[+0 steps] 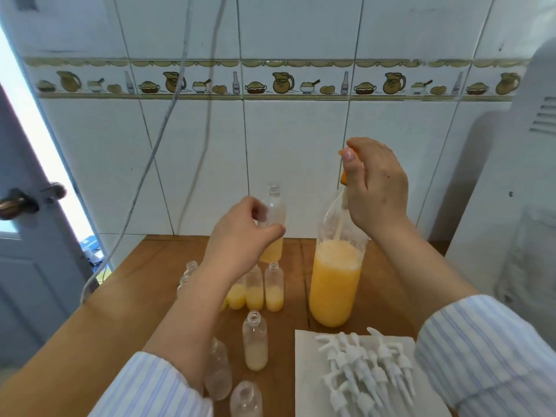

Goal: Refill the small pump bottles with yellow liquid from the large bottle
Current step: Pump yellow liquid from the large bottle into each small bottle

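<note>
The left hand (240, 233) grips a small bottle (274, 224) by its middle, fingers curled round it, holding it up above the far part of the counter (144, 281). Its neck is open and it holds a little yellow liquid at the bottom. The right hand (376, 188) is at the top of the big bottle (334, 284), which stands on the counter right of centre; its fingers are closed on an orange piece (343, 176) there, a cap or pump top, though exactly which cannot be told. A pale tube (340, 224) runs from under the hand down into the liquid, which fills the big bottle to well over half.

Judging from how things lie, the job is perhaps midway. Three small bottles (255, 288) stand in a row just left of the big bottle, each about a third full, and one nearer bottle (255, 341) holds a paler fill. At least two empties (218, 371) stand at the near edge, and more clear ones (188, 273) sit behind the left forearm. None of the bottles carries a pump yet: the white pumps (367, 368) lie heaped on a paper sheet (307, 386) at the near right.

Left to do, it seems: top up the part-filled bottles, fill the empties, then fit every pump.
</note>
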